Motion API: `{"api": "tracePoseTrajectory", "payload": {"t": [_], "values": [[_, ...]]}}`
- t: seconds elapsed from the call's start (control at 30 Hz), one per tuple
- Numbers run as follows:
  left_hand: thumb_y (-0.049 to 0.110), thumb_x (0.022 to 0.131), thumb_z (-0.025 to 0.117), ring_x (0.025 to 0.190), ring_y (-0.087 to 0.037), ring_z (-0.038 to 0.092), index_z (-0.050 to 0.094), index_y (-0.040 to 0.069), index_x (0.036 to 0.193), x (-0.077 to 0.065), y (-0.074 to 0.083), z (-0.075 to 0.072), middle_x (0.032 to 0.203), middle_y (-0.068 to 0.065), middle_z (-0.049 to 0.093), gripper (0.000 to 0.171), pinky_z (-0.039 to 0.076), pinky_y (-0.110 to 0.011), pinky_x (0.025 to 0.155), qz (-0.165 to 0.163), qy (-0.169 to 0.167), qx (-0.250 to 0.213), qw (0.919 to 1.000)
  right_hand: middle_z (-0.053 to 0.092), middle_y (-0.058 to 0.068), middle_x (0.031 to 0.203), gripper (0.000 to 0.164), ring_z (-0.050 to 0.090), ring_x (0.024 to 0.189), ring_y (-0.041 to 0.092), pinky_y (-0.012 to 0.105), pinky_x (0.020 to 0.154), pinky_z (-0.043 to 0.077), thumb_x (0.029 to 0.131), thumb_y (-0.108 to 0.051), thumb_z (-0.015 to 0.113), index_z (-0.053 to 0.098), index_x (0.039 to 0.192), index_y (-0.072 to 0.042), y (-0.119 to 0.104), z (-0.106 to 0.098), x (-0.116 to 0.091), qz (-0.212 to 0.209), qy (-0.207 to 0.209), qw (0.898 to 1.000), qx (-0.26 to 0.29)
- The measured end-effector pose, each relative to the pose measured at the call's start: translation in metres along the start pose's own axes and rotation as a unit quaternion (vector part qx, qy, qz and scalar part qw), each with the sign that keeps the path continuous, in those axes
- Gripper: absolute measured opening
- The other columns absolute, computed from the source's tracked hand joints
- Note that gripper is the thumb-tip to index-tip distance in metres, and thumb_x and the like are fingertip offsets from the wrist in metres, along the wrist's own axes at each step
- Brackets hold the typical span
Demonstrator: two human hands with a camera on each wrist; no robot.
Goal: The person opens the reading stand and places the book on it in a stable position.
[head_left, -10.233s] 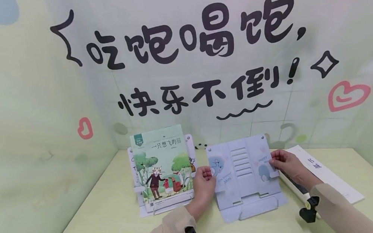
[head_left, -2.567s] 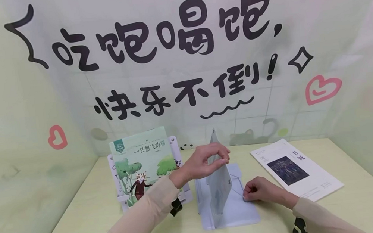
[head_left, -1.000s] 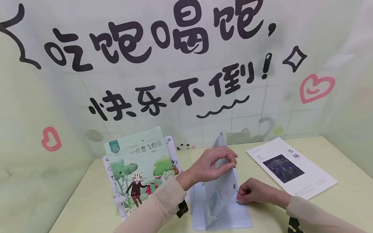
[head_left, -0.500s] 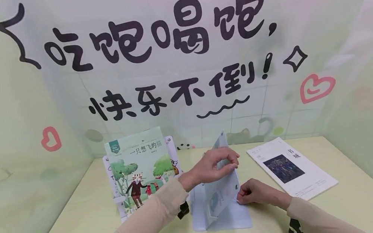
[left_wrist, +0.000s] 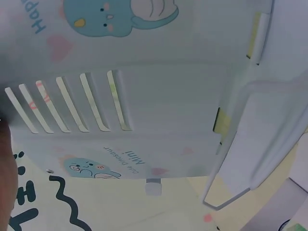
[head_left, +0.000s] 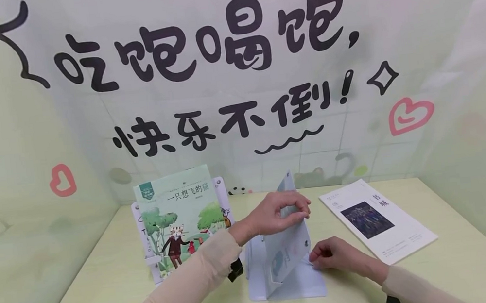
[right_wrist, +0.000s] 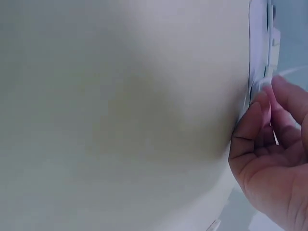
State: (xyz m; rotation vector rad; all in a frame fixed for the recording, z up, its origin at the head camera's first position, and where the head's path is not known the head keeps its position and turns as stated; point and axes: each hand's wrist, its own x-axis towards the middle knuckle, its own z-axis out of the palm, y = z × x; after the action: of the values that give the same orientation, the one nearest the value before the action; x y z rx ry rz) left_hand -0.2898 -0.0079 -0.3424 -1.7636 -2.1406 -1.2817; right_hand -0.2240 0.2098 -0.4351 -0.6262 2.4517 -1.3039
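A pale blue book stand (head_left: 287, 252) stands turned sideways on the table, its back panel raised over a flat base (head_left: 302, 287). My left hand (head_left: 277, 212) holds the raised panel near its top, thumb and fingers curled at the edge. Slots and dinosaur prints show on the panel (left_wrist: 168, 96) in the left wrist view, and a page-holder flap (left_wrist: 260, 139) hangs at its lower end. Low at the base's right side, my right hand (head_left: 336, 254) pinches the stand's thin wire prop (right_wrist: 291, 71), seen close in the right wrist view. The pinched end is mostly covered by the fingertips.
A second stand (head_left: 222, 192) at the left bears a green picture book (head_left: 200, 214), partly behind my left sleeve (head_left: 185, 284). A white magazine (head_left: 402, 233) lies flat at the right. A printed curtain (head_left: 202, 92) closes off the back of the table (head_left: 468, 252).
Ten seconds ago the stand faced me with both hands at its sides; now it is turned sideways. Since 2.6 seconds ago its panel has swung slightly. The last half second shows almost no movement.
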Motion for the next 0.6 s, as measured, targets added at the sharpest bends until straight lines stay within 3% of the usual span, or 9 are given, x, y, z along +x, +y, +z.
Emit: {"api": "tracePoseTrajectory", "payload": {"t": [0.1, 0.2, 0.27, 0.37, 0.47, 0.6], "values": [[0.007, 0.091, 0.059, 0.11, -0.014, 0.06, 0.067, 0.005, 0.098, -0.001, -0.002, -0.003, 0.104, -0.007, 0.069, 0.011, 0.046, -0.023, 0.096, -0.021, 0.028, -0.018, 0.9992, 0.065, 0.004, 0.079, 0.01, 0.051, 0.066, -0.002, 0.016, 0.059, 0.045, 0.083, -0.003, 0.063, 0.065, 0.09, 0.004, -0.004, 0.005, -0.009, -0.01, 0.026, 1.0, 0.01], [0.007, 0.092, 0.058, 0.111, -0.017, 0.06, 0.066, 0.003, 0.105, -0.002, -0.007, -0.005, 0.11, -0.01, 0.067, 0.016, 0.045, -0.026, 0.098, -0.07, 0.081, -0.036, 0.9936, 0.063, 0.001, 0.076, 0.009, 0.05, 0.065, -0.003, 0.016, 0.056, 0.045, 0.082, -0.002, 0.064, 0.063, 0.089, 0.004, -0.011, 0.013, -0.021, -0.039, 0.059, 0.997, 0.015], [0.009, 0.093, 0.057, 0.112, -0.019, 0.059, 0.064, 0.003, 0.11, -0.002, -0.012, -0.009, 0.113, -0.011, 0.066, 0.019, 0.045, -0.029, 0.098, -0.121, 0.122, -0.048, 0.9839, 0.061, 0.0, 0.075, 0.009, 0.049, 0.065, -0.004, 0.017, 0.055, 0.045, 0.082, -0.002, 0.065, 0.062, 0.088, 0.003, -0.019, 0.02, -0.027, -0.066, 0.08, 0.995, 0.014], [0.014, 0.094, 0.057, 0.111, -0.02, 0.059, 0.061, 0.005, 0.116, -0.004, -0.024, -0.014, 0.117, -0.009, 0.064, 0.024, 0.048, -0.032, 0.096, -0.209, 0.161, -0.057, 0.9628, 0.059, 0.001, 0.073, 0.011, 0.049, 0.066, -0.005, 0.018, 0.054, 0.046, 0.081, -0.002, 0.067, 0.059, 0.088, 0.002, -0.033, 0.033, -0.035, -0.107, 0.108, 0.988, 0.024], [0.02, 0.095, 0.055, 0.112, -0.021, 0.058, 0.058, 0.008, 0.124, -0.008, -0.037, -0.018, 0.123, -0.008, 0.061, 0.031, 0.048, -0.033, 0.094, -0.284, 0.16, -0.054, 0.9437, 0.058, 0.007, 0.073, 0.015, 0.05, 0.068, -0.005, 0.019, 0.053, 0.047, 0.081, 0.001, 0.068, 0.055, 0.088, 0.004, -0.047, 0.048, -0.038, -0.142, 0.135, 0.979, 0.058], [0.023, 0.097, 0.053, 0.119, -0.023, 0.055, 0.052, 0.01, 0.131, -0.015, -0.05, -0.016, 0.129, -0.008, 0.057, 0.037, 0.046, -0.036, 0.098, -0.349, 0.136, -0.049, 0.9258, 0.056, 0.01, 0.077, 0.018, 0.052, 0.07, -0.003, 0.018, 0.054, 0.048, 0.081, 0.004, 0.067, 0.051, 0.09, 0.006, -0.061, 0.064, -0.036, -0.152, 0.171, 0.966, 0.117]]}}
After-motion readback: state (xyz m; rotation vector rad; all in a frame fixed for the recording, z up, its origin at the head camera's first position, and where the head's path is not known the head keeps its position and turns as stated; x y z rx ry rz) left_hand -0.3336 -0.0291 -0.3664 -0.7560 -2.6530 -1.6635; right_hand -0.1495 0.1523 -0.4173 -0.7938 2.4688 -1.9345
